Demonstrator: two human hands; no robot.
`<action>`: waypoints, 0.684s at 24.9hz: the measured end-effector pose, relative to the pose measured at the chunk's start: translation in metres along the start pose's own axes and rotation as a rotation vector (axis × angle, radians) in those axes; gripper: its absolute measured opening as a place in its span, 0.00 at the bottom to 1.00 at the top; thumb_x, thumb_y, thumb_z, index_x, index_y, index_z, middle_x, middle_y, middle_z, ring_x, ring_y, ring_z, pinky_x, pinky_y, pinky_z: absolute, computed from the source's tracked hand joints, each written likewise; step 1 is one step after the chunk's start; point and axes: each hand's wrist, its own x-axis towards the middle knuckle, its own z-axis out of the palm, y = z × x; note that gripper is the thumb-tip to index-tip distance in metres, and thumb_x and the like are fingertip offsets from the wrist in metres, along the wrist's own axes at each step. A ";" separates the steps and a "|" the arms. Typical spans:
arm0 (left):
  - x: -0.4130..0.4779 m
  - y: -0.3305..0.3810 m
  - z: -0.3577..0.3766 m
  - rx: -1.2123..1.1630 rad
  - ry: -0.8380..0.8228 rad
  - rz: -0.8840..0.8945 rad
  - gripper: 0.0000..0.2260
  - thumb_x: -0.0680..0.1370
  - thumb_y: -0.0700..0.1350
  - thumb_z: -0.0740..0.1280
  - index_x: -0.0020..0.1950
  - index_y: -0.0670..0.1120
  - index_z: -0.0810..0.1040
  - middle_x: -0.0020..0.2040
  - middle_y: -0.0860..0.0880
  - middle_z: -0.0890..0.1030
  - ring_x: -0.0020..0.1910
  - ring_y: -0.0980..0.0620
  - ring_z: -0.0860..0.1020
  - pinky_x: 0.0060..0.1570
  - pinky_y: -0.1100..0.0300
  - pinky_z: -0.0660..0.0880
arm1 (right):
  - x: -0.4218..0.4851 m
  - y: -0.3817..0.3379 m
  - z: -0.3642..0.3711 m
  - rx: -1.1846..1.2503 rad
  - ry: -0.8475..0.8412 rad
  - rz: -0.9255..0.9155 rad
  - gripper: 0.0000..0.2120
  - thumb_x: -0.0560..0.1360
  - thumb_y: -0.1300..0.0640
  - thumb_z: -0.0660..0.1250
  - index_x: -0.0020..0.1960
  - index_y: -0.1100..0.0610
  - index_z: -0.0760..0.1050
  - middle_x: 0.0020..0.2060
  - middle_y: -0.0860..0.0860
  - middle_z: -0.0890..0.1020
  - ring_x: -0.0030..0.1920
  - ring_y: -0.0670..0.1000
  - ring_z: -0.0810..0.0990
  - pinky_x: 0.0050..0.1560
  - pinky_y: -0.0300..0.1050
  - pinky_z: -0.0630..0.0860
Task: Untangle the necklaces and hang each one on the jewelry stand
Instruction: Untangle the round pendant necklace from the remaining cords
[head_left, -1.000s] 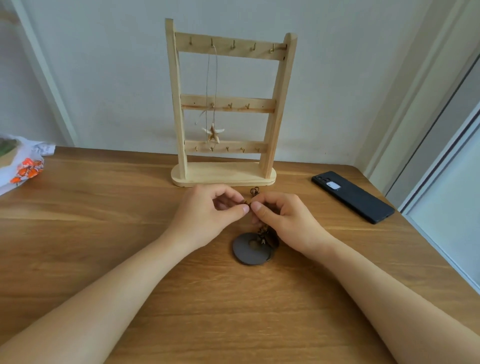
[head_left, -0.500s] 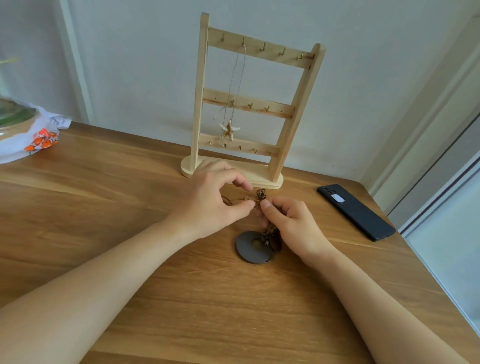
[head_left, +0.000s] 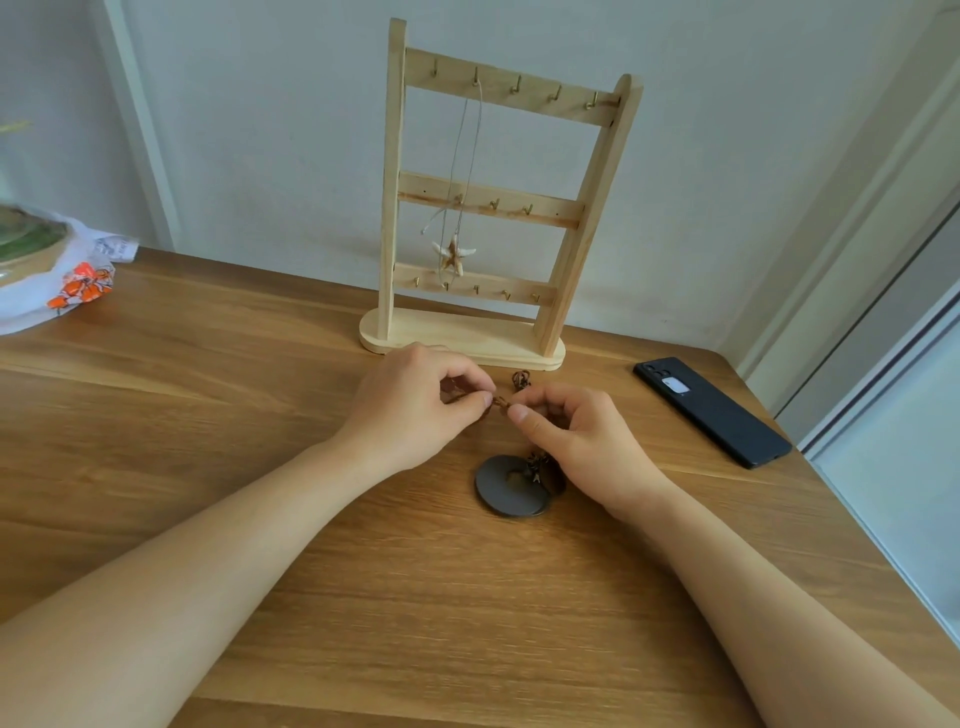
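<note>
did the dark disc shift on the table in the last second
No. The disc lies where it did before, in front of the right end of the stand and left of the phone. Only the camera tilted.

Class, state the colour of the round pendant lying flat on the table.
The round pendant is dark grey, lying beside the right hand; the head view shows it.

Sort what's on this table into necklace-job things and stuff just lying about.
Job: wooden jewelry stand; starfish necklace hanging on it; brown cord necklace, pinched by left hand and right hand; its dark disc pendant.
Lying about: black phone; white bag with orange print.
</note>
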 end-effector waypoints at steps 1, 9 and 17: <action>0.001 -0.001 -0.001 0.022 -0.015 -0.016 0.03 0.76 0.52 0.73 0.47 0.58 0.86 0.44 0.63 0.83 0.49 0.64 0.78 0.50 0.55 0.78 | 0.000 0.001 0.000 -0.001 -0.001 0.002 0.06 0.80 0.53 0.68 0.54 0.52 0.81 0.43 0.55 0.84 0.41 0.50 0.81 0.44 0.42 0.79; 0.001 -0.001 -0.003 -0.011 0.002 -0.051 0.04 0.75 0.46 0.71 0.42 0.55 0.82 0.42 0.59 0.83 0.45 0.62 0.79 0.48 0.58 0.77 | 0.003 0.004 0.002 -0.061 0.027 -0.018 0.06 0.81 0.54 0.67 0.55 0.52 0.81 0.41 0.54 0.84 0.42 0.50 0.82 0.46 0.41 0.80; 0.008 0.008 -0.019 -0.843 0.020 -0.443 0.11 0.70 0.43 0.59 0.30 0.53 0.76 0.47 0.49 0.86 0.49 0.54 0.78 0.48 0.57 0.69 | 0.004 0.009 -0.002 -0.026 0.079 0.013 0.05 0.82 0.56 0.66 0.55 0.55 0.79 0.38 0.50 0.85 0.38 0.43 0.82 0.44 0.36 0.79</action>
